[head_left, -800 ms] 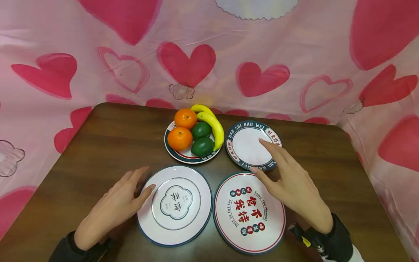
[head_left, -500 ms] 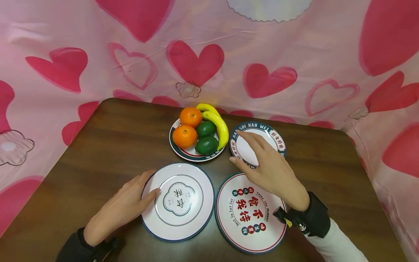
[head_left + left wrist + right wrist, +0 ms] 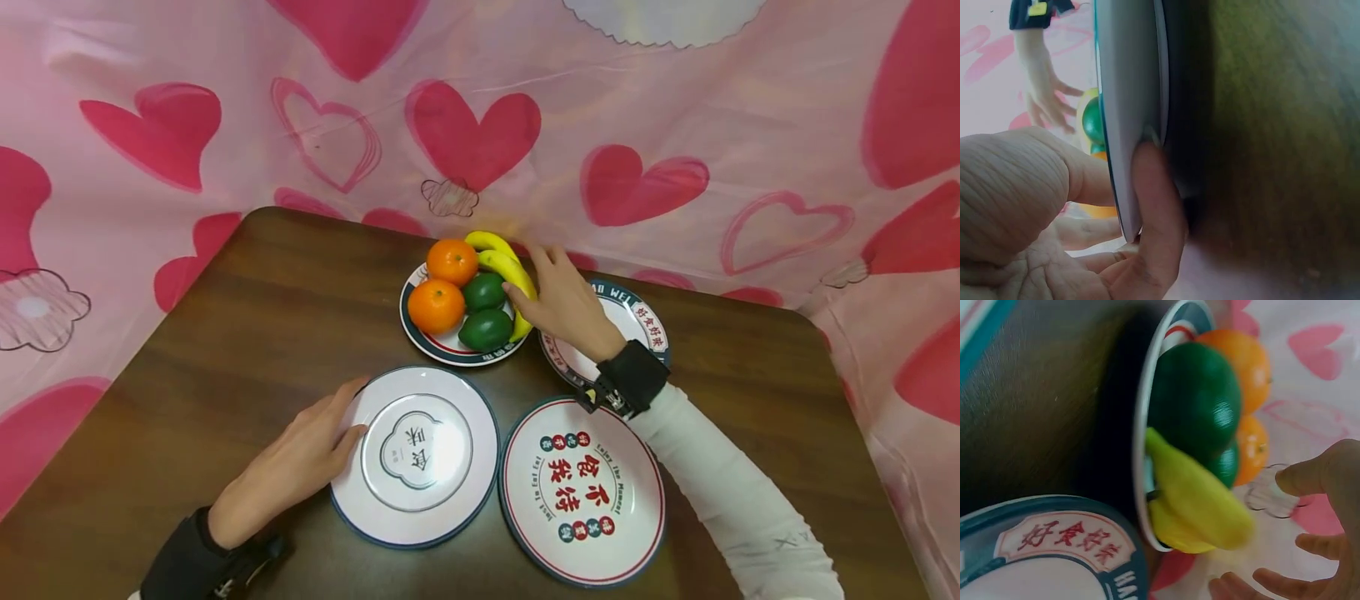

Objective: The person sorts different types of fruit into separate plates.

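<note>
My left hand (image 3: 296, 458) holds the left edge of a white plate (image 3: 442, 512) with a blue rim, thumb over the top. In the left wrist view a finger (image 3: 1159, 209) curls against the plate's underside. My right hand (image 3: 564, 307) reaches over the fruit plate (image 3: 442, 352), fingers spread and nothing held. It hovers close beside two yellow bananas (image 3: 504, 267), its thumb overlapping one in the head view. On that plate also lie two oranges (image 3: 437, 306) and two dark green oval fruits (image 3: 486, 330).
A red-lettered plate (image 3: 622, 533) lies right of the held one. Partly under my right forearm in view is a smaller plate (image 3: 651, 327) with a dark lettered rim. Behind the brown table (image 3: 315, 283) hangs a pink heart-patterned cloth (image 3: 247, 50).
My right hand has moved from above the right-hand plates forward and left to the bananas. My left hand has closed on the plate's edge. The head view has shifted slightly.
</note>
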### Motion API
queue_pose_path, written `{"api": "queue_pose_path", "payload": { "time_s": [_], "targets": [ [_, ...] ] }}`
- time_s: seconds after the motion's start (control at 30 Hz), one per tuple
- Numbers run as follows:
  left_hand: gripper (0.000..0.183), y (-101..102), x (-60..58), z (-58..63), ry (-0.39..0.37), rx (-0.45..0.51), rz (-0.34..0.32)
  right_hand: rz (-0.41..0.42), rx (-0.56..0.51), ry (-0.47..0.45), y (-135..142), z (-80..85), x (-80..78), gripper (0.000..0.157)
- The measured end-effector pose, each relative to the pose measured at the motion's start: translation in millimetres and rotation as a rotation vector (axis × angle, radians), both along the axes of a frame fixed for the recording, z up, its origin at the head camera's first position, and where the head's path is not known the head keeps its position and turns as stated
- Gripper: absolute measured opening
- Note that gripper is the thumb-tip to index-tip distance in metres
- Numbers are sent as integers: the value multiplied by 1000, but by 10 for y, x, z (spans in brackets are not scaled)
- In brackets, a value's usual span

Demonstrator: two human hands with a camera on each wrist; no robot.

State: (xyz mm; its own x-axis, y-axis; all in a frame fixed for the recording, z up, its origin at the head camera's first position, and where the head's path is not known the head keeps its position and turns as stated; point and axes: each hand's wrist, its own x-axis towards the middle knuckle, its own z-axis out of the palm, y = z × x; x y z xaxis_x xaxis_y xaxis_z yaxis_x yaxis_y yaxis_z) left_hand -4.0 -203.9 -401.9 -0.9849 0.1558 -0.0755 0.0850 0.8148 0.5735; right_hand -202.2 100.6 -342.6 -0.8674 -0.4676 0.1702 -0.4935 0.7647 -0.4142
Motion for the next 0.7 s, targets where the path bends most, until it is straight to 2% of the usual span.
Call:
{"api": "queue_pose_path", "payload": {
  "time_s": [0.13, 0.33, 0.5, 0.7],
  "targets": [
    [68, 36, -24, 30, 13, 10, -35, -53, 14, -26, 2, -84, -87, 76],
    [69, 51, -31, 75, -7, 27, -73, -107, 42, -74, 1, -189, -99, 72],
    [70, 26, 18, 77, -1, 11, -67, -121, 65, -100, -54, -261, -71, 64],
    [69, -26, 85, 81, 15, -9, -47, -98, 48, -106, -152, -296, -38, 60]
  ]
}}
